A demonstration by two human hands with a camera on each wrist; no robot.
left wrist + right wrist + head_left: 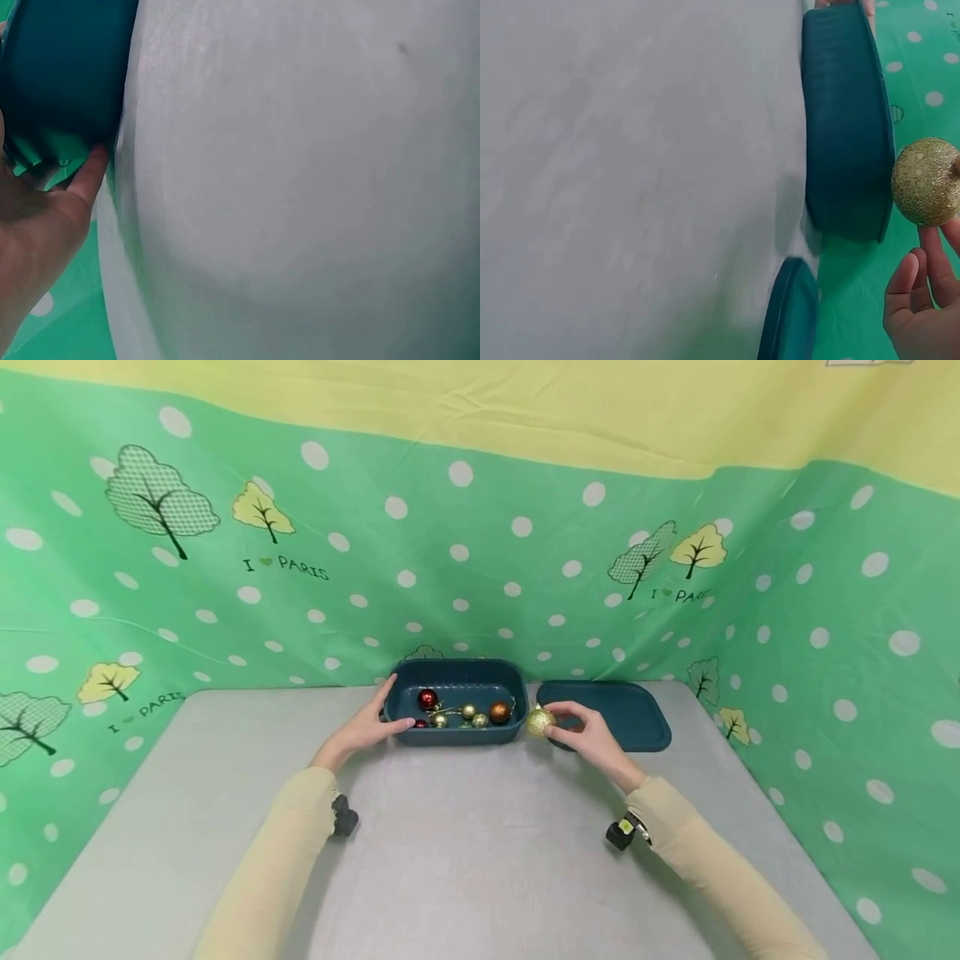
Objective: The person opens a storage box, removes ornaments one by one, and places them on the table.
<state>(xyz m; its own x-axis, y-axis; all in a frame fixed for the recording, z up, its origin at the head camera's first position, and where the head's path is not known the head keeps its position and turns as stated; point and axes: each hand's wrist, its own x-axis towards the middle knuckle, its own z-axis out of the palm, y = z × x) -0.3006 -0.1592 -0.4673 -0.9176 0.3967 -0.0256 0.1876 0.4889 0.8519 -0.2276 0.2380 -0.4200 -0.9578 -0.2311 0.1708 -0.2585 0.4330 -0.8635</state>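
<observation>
A dark blue rectangular container [459, 737] stands at the back of the table with several small baubles inside, among them a red bauble [427, 698] and a copper-coloured bauble [499, 712]. My left hand [365, 724] holds the container's left end, thumb along the front and fingers at the side. Just outside the container's right end, my right hand [588, 739] pinches a glittery gold bauble [540, 722] between thumb and fingers. In the right wrist view the gold bauble [925, 182] overlaps the container's rim.
A flat dark blue lid [630, 714] lies right of the container, partly behind my right hand. Close behind the container hangs a green polka-dot cloth [480, 577], which also encloses the sides. A grey cover [465, 860] lies over the table.
</observation>
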